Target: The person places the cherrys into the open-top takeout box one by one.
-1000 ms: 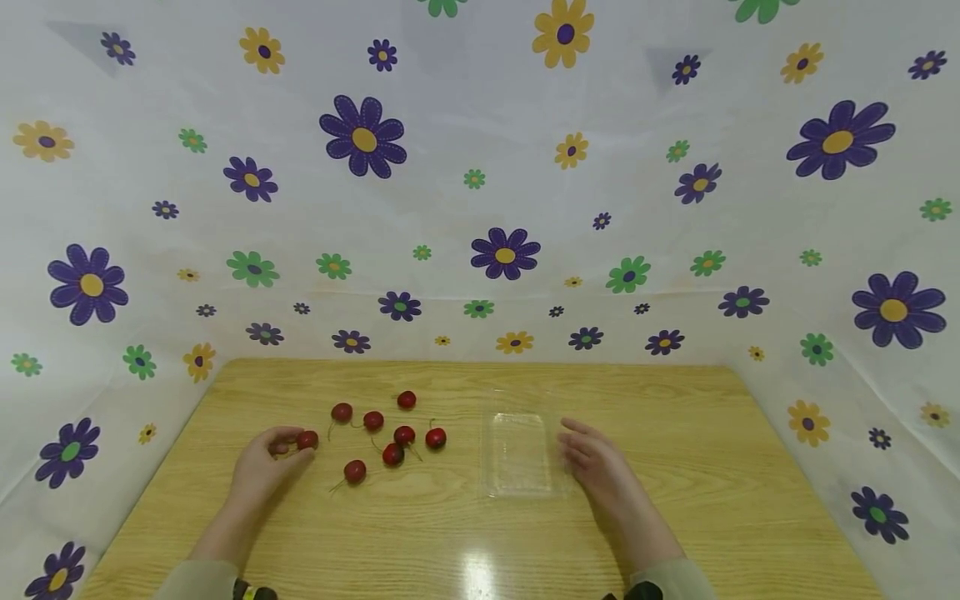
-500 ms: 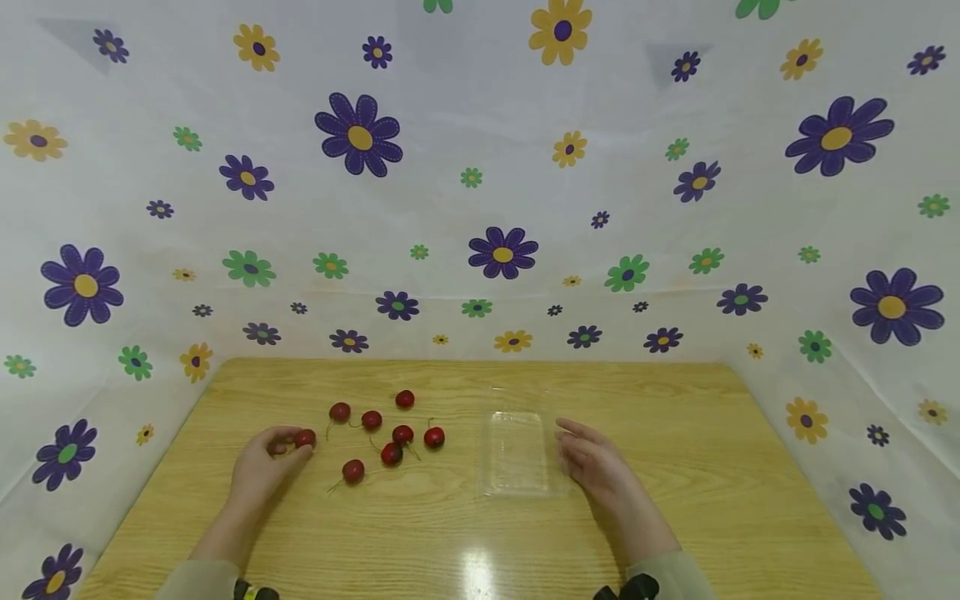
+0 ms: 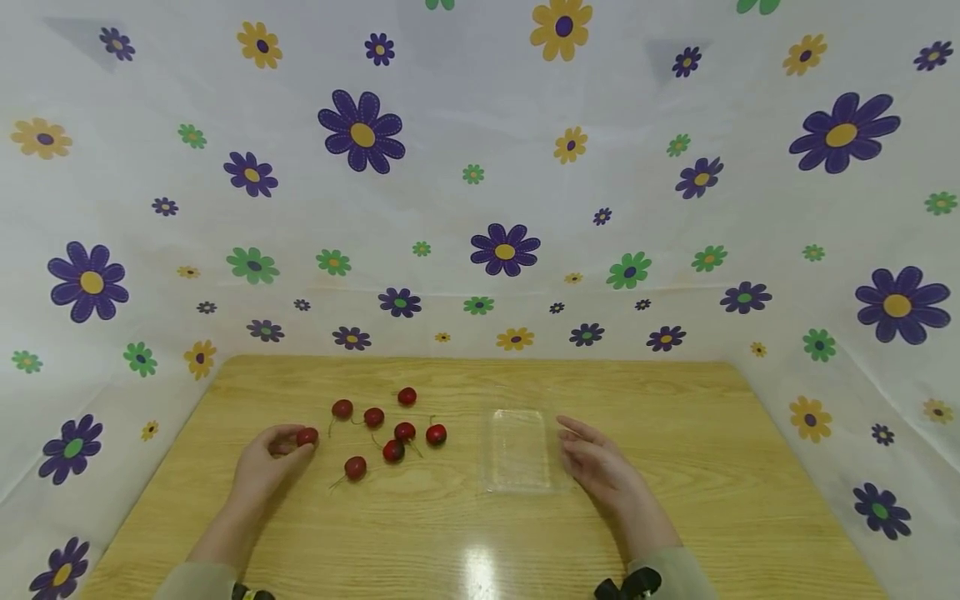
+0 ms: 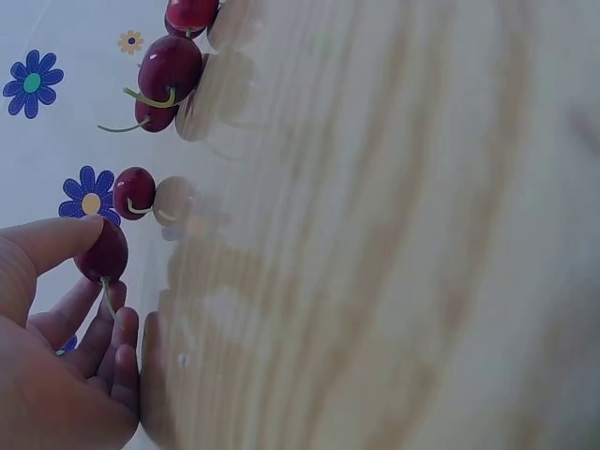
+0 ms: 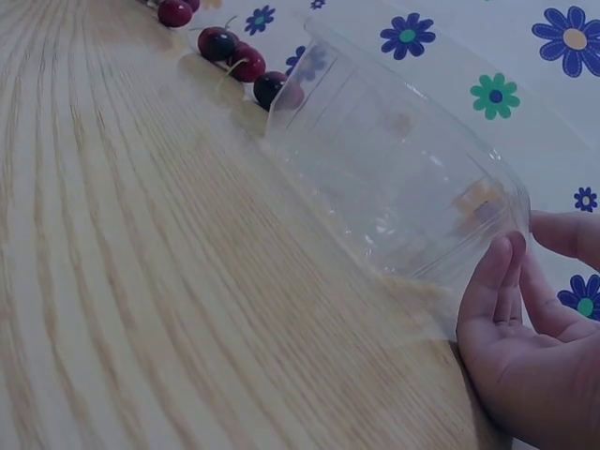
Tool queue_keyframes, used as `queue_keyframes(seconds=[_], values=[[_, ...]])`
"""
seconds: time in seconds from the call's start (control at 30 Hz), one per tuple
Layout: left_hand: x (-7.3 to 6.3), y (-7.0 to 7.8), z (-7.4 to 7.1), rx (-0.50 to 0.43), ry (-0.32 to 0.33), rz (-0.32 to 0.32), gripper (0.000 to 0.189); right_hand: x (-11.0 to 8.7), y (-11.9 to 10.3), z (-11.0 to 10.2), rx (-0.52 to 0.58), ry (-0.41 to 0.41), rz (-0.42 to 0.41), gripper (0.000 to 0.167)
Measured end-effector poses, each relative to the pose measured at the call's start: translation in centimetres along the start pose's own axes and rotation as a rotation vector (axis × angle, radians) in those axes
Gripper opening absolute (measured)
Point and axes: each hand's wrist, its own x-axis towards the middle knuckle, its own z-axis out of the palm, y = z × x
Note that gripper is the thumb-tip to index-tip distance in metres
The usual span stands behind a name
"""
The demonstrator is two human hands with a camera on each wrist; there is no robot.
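My left hand [image 3: 262, 467] pinches a dark red cherry [image 3: 307, 437] between thumb and fingers, at the left of the loose cherries. In the left wrist view that cherry [image 4: 102, 251] has its green stem hanging down along the fingers. On the right, my right hand [image 3: 603, 471] rests beside a clear plastic container [image 3: 517, 485], its fingers loosely bent. The right wrist view shows the fingertips [image 5: 502, 251] right at the container's near wall and rim. Only wood shows through the container's see-through bottom.
Several cherries with stems, such as the front one [image 3: 356, 468] and the back one [image 3: 407, 397], lie scattered between the left hand and the container. The wooden table [image 3: 420, 542] ends at a white flower-patterned cloth [image 3: 435, 200] behind and at the sides.
Both hands stay nearly in place, the left one with its cherry and the right one beside the container. The head view shifts slightly.
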Motion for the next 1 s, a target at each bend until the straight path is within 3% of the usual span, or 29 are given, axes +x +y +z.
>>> queue_keyframes(seconds=[0.3, 0.6, 1.0], values=[[-0.1, 0.7, -0.6, -0.066, -0.053, -0.071, 0.061, 0.2, 0.1, -0.5, 0.007, -0.040, 0.007, 0.045], [-0.4, 2.2, -0.6, -0.068, -0.093, -0.020, 0.063, 0.2, 0.1, -0.6, 0.014, -0.061, 0.007, 0.044], [0.2, 4.0, 1.0, -0.151, -0.129, 0.027, 0.057, 0.2, 0.2, -0.8, -0.030, -0.045, 0.009, 0.041]])
